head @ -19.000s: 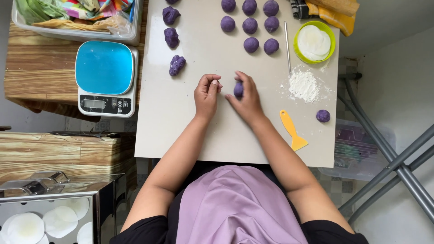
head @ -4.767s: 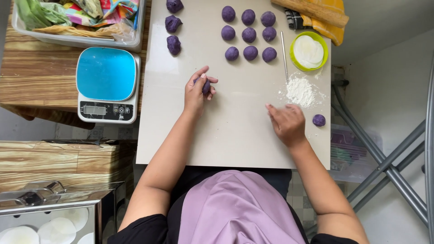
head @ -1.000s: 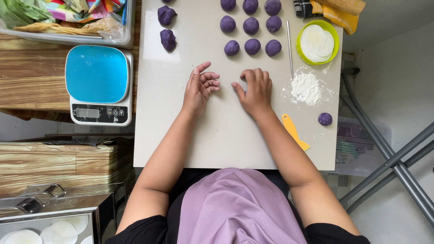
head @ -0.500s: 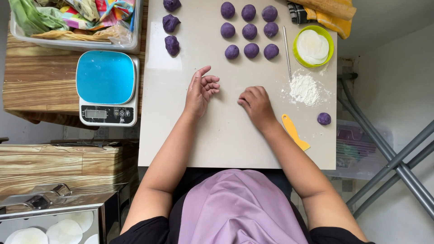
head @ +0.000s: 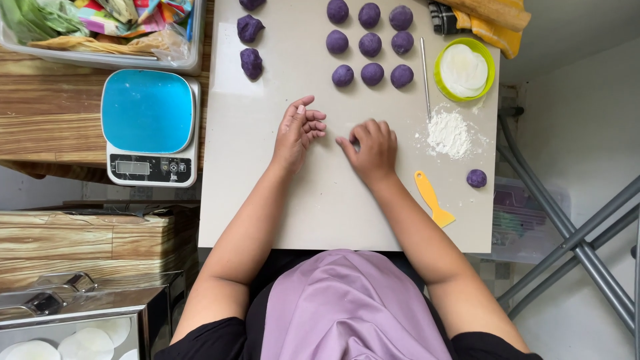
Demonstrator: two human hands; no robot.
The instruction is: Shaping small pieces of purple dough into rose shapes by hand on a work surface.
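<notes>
Purple dough balls (head: pixel 372 45) sit in three rows at the far end of the board (head: pixel 267 207), well apart from my hands. I judge this the pause between balls: my left hand (head: pixel 298 130) lies loosely open and empty; my right hand (head: pixel 373 148) is curled palm-down, and I cannot tell whether it holds anything. Next calls for reaching to the rough lumps (head: pixel 251 63) far left. Half a second ago the right hand sat slightly further right.

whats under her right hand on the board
The right hand lies palm down on the pale board, fingers curled. Nothing purple shows around its edges. Whatever sits beneath the palm is covered, so a dough piece there cannot be ruled out.
</notes>
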